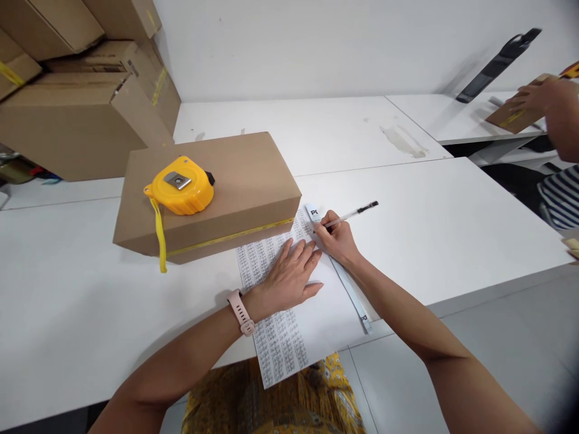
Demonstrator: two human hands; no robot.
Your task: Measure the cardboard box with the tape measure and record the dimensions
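My right hand (340, 241) grips a pen (355, 213) with a clear barrel and black end, its tip down at the paper. The sheet of paper (325, 325) bears columns of small handwriting and hangs a little over the table's front edge. My left hand (289, 277) lies flat on the sheet, fingers stretched out, with a pink watch band at the wrist. A pale blue strip (346, 280) with dark letters runs along the sheet's right side, partly under my right hand. Beyond the paper's upper left is a closed cardboard box (244, 175), carrying a yellow tape measure (183, 185).
Large cardboard boxes (67, 126) are stacked at the back left against the wall. On the right, another person's hand (538, 99) holds a small cardboard box (515, 114) near a dark upright bottle (493, 69). The white table's front edge (497, 282) runs below my arms.
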